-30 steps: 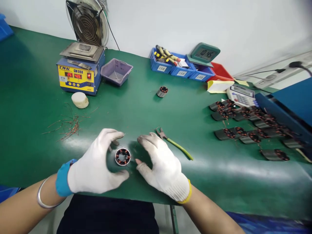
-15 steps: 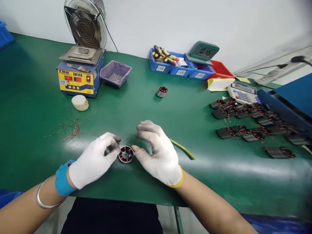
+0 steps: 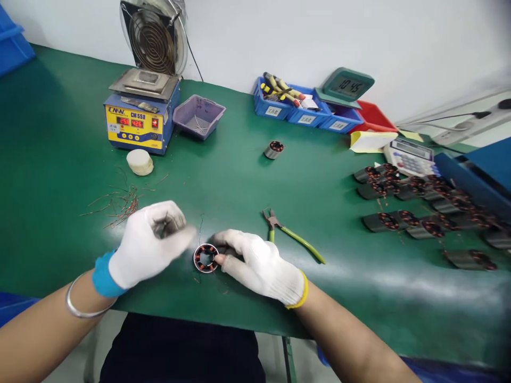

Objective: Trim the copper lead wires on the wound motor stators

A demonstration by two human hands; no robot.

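Note:
A small motor stator [image 3: 200, 265] with copper windings and a metal rim stands on the green table in front of me, its ring facing up. Thin wire ends stick out around it. My right hand [image 3: 259, 264], in a white glove, grips its right side between the thumb and fingers. To the left of the ring and apart from it, my gloved left hand [image 3: 148, 249] has loosely curled fingers and a stretched thumb, slightly blurred; I see nothing in it. Beyond my right hand lie cutting pliers [image 3: 302, 244] with green handles.
Copper wire scraps [image 3: 126, 205] lie beyond my left hand, near a round white pad [image 3: 139, 162]. Behind are a solder pot [image 3: 138, 125] and a purple tray [image 3: 199, 117]. Another stator [image 3: 274, 150] stands mid-table; several more [image 3: 423, 205] lie right. Blue tool bins [image 3: 305, 111] line the wall.
My left hand has drawn away from the stator, up and left. My right hand has closed in on the stator's right side, uncovering the pliers. The view has shifted slightly.

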